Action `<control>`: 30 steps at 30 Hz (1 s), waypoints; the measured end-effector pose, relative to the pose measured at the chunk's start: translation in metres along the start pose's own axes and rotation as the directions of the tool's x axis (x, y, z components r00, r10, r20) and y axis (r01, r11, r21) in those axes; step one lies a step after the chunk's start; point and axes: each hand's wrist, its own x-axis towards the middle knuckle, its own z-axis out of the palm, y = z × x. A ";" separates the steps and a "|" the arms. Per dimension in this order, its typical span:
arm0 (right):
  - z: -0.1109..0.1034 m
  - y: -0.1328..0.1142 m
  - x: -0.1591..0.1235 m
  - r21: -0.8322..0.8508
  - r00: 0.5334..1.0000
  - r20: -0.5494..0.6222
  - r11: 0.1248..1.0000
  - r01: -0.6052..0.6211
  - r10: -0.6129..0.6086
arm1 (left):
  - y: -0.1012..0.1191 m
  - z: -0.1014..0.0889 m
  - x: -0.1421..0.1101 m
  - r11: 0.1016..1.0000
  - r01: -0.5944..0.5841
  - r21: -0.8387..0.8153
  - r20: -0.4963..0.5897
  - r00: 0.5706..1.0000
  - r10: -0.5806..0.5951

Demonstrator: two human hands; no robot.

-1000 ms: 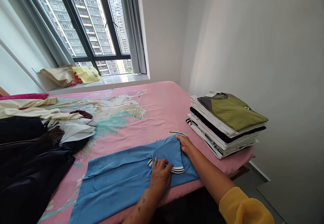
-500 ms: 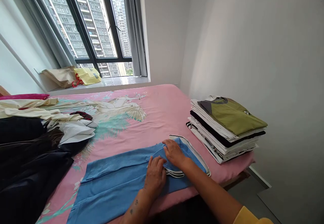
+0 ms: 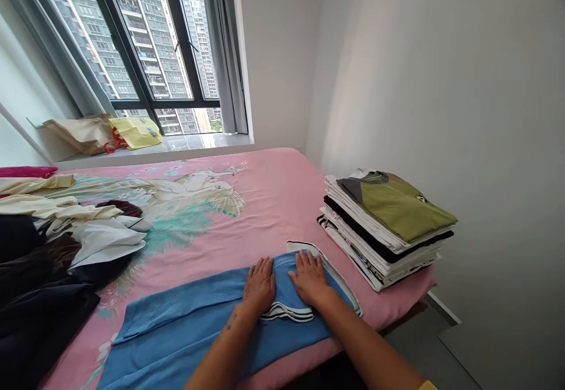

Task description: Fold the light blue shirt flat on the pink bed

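A blue shirt (image 3: pixel 189 313) with black-and-white striped trim lies spread along the near edge of the bed. My left hand (image 3: pixel 259 284) rests flat on its middle, fingers stretched out. To the right of that, my right hand (image 3: pixel 310 277) lies palm down on the folded-over part near the trimmed end, fingers spread. The striped band (image 3: pixel 289 312) of the folded part shows just below and between my hands. Neither hand grips the cloth. My palms hide the fabric directly under them.
A tall stack of folded shirts (image 3: pixel 388 219), an olive one on top, stands at the bed's right corner. Loose dark and pale clothes (image 3: pixel 57 266) are heaped on the left. The bed has a pink sheet (image 3: pixel 273 196). Bags (image 3: pixel 136 132) lie on the windowsill.
My left hand has moved forward and slightly left, from near the striped band onto the folded part's left side. The right hand has flattened out, and the view has turned slightly right.
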 end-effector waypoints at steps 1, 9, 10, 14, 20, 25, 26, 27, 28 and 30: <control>-0.001 0.004 -0.001 -0.013 0.999 -0.034 1.000 -0.017 0.017 | 0.001 0.001 -0.002 1.000 -0.010 0.028 -0.001 1.000 0.010; -0.003 -0.007 0.001 0.057 0.995 0.053 0.995 0.080 -0.083 | 0.007 -0.003 -0.004 0.983 0.000 0.183 0.077 0.997 -0.015; -0.003 -0.006 0.001 0.050 0.999 0.048 0.999 0.016 -0.018 | 0.007 -0.003 -0.004 0.981 0.007 0.194 0.089 0.996 -0.025; -0.002 0.009 -0.013 0.062 0.995 -0.057 0.994 0.090 -0.086 | 0.007 0.000 -0.004 0.977 0.010 0.214 0.115 0.993 -0.036; -0.006 0.025 -0.035 0.211 0.986 0.031 0.965 0.154 -0.164 | 0.011 -0.011 0.005 0.987 0.021 0.158 0.182 0.982 -0.050; -0.026 0.046 -0.055 0.419 0.868 -0.494 0.859 0.294 -0.056 | 0.013 -0.034 -0.013 0.999 -0.034 0.022 0.189 0.982 0.029; -0.029 0.054 -0.060 0.410 0.823 -0.568 0.855 0.318 -0.034 | 0.012 -0.037 -0.023 0.994 -0.102 0.028 0.172 0.981 0.096; -0.030 0.063 -0.066 0.395 0.786 -0.619 0.862 0.318 -0.006 | 0.011 -0.038 -0.035 0.983 -0.178 0.044 0.161 0.972 0.169; -0.029 0.073 -0.070 0.379 0.761 -0.649 0.875 0.300 0.021 | 0.008 -0.039 -0.047 0.968 -0.243 0.063 0.156 0.961 0.231; -0.022 0.092 -0.078 0.360 0.741 -0.667 0.903 0.233 0.074 | 0.003 -0.037 -0.069 0.946 -0.309 0.094 0.154 0.944 0.293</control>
